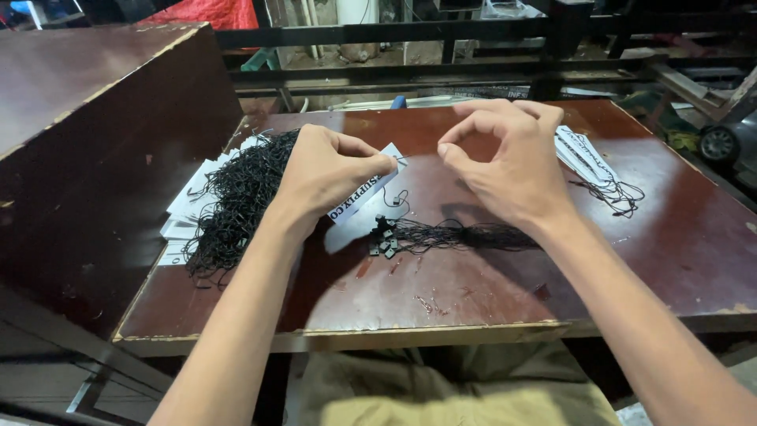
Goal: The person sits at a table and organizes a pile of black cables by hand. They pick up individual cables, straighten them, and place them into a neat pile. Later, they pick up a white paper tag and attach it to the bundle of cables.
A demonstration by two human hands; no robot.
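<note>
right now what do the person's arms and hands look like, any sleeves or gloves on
Both arms are bare from the bottom of the picture up to the wrists: no sleeves show. The left hand and the right hand wear no gloves, and no rings, watch or bands can be seen. The fingers are slim with short nails.

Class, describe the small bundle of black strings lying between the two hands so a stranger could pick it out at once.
Start at the reddish-brown table. Below the left hand, which holds a white paper tag, and the right hand, lies the small string bundle. Unlike the big tangled heap at left, it lies straight, with small black clasps at one end.
</note>
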